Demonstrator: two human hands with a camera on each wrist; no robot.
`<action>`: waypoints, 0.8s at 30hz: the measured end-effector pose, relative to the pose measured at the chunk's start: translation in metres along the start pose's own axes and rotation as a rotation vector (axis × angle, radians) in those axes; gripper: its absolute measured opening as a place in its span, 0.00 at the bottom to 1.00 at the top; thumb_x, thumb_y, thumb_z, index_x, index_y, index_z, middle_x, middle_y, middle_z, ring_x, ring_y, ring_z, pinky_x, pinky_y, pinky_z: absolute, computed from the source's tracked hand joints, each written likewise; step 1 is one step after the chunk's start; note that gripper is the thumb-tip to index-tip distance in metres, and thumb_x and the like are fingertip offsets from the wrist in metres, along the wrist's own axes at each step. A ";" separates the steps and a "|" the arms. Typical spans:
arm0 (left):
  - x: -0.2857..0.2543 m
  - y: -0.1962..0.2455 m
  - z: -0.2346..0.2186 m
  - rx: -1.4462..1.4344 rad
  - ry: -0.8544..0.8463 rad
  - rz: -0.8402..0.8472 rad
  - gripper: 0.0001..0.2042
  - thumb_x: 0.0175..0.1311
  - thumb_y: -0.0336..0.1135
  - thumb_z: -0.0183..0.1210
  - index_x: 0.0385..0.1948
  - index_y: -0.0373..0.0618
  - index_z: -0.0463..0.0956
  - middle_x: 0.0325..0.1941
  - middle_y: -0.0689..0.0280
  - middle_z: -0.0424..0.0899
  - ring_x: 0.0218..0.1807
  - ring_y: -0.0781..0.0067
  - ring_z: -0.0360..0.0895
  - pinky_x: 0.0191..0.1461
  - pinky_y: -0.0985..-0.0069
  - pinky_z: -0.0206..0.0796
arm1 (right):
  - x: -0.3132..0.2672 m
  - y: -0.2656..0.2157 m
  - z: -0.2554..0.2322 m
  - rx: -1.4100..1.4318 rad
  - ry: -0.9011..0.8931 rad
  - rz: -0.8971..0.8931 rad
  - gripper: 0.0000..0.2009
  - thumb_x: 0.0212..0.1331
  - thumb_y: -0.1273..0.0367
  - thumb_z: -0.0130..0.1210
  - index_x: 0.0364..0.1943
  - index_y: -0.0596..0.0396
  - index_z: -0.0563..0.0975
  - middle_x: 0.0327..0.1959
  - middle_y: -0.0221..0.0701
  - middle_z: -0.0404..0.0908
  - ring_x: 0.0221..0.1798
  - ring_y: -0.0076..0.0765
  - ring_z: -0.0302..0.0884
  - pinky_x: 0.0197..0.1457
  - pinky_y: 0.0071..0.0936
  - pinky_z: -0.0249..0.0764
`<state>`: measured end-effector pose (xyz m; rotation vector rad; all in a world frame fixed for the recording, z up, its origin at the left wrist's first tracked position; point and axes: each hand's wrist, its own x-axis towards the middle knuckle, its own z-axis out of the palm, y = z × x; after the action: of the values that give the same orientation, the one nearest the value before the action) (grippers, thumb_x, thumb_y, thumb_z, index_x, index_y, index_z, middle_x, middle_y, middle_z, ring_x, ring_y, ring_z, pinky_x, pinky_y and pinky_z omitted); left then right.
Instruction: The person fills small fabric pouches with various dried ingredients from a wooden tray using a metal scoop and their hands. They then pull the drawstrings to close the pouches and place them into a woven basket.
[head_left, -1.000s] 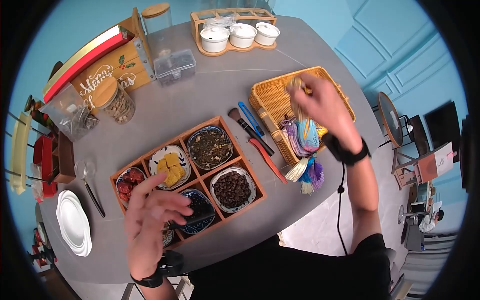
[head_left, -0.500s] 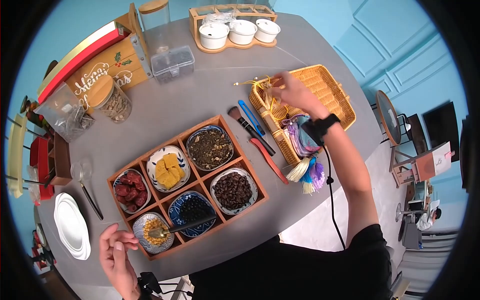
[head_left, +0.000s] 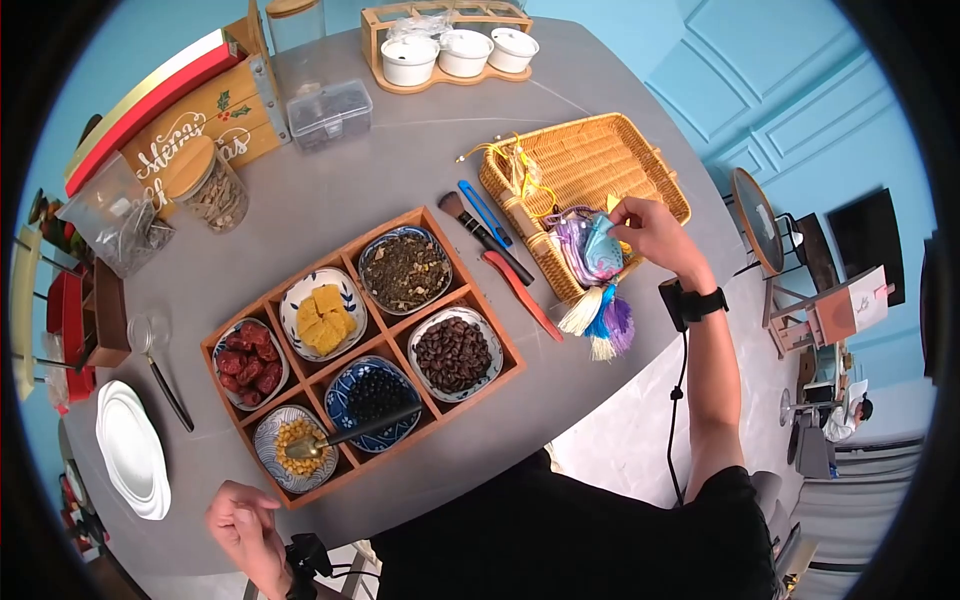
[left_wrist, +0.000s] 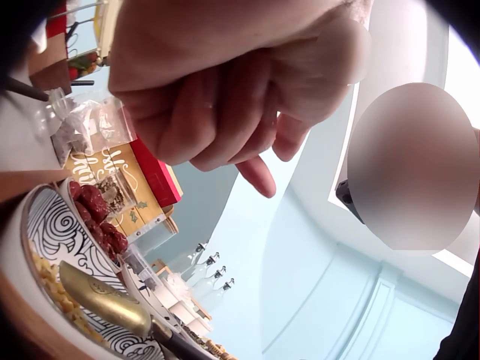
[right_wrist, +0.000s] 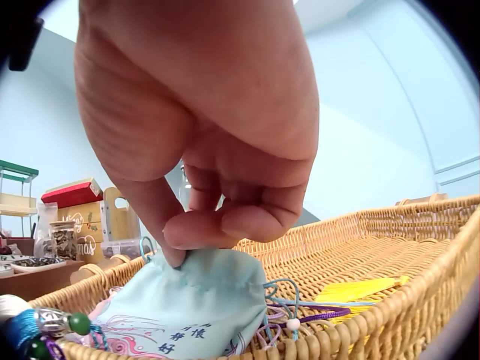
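Observation:
My right hand (head_left: 655, 235) pinches the top of a light-blue drawstring pouch (right_wrist: 195, 300) between thumb and fingers. The pouch bears dark printed characters and a pink pattern, and lies at the front end of a wicker basket (head_left: 600, 127). Beside it are a purple patterned pouch (head_left: 568, 243), a yellow tassel (right_wrist: 356, 290) and white, blue and purple tassels (head_left: 597, 318) hanging over the rim. My left hand (head_left: 245, 530), loosely curled and holding nothing, hovers by the near-left corner of a divided wooden tray (head_left: 463, 397).
Bowls of dates, yellow pieces, dried leaves and dark beans fill the tray; a brass scoop (head_left: 305, 447) rests across two bowls. Between tray and basket lie a brush (head_left: 480, 230), a blue cutter (head_left: 485, 213) and a red-handled tool (head_left: 523, 293). White plates (head_left: 133, 450) sit left.
My right hand left a yellow-corded item at the basket's back-left corner, then came forward to the light-blue pouch. My left hand withdrew from above the tray toward the lower left.

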<state>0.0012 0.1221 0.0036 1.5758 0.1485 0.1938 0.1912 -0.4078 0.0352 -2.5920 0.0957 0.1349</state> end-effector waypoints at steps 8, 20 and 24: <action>-0.016 0.021 0.021 0.161 -0.204 -0.134 0.12 0.59 0.39 0.61 0.31 0.38 0.75 0.26 0.70 0.75 0.25 0.86 0.65 0.28 0.85 0.53 | -0.096 -0.077 -0.059 -0.171 0.134 -0.077 0.06 0.53 0.76 0.60 0.35 0.59 0.75 0.20 0.25 0.70 0.21 0.17 0.65 0.26 0.21 0.62; 0.001 0.025 0.123 0.203 -0.773 0.117 0.46 0.40 0.42 0.79 0.65 0.41 0.64 0.58 0.57 0.76 0.57 0.61 0.76 0.59 0.66 0.69 | -0.158 -0.171 0.050 0.084 -0.215 -1.068 0.10 0.46 0.77 0.61 0.34 0.61 0.76 0.34 0.33 0.74 0.26 0.35 0.76 0.27 0.29 0.73; -0.006 0.012 0.104 0.159 -0.882 -0.225 0.44 0.45 0.42 0.77 0.65 0.40 0.61 0.58 0.52 0.74 0.58 0.53 0.76 0.60 0.64 0.68 | -0.160 -0.179 0.094 0.248 -0.243 -1.173 0.09 0.50 0.75 0.66 0.34 0.59 0.78 0.38 0.35 0.78 0.24 0.32 0.74 0.24 0.27 0.71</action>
<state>0.0174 0.0191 0.0149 1.6545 -0.3564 -0.7015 0.0425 -0.1998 0.0654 -1.9802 -1.3507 -0.0044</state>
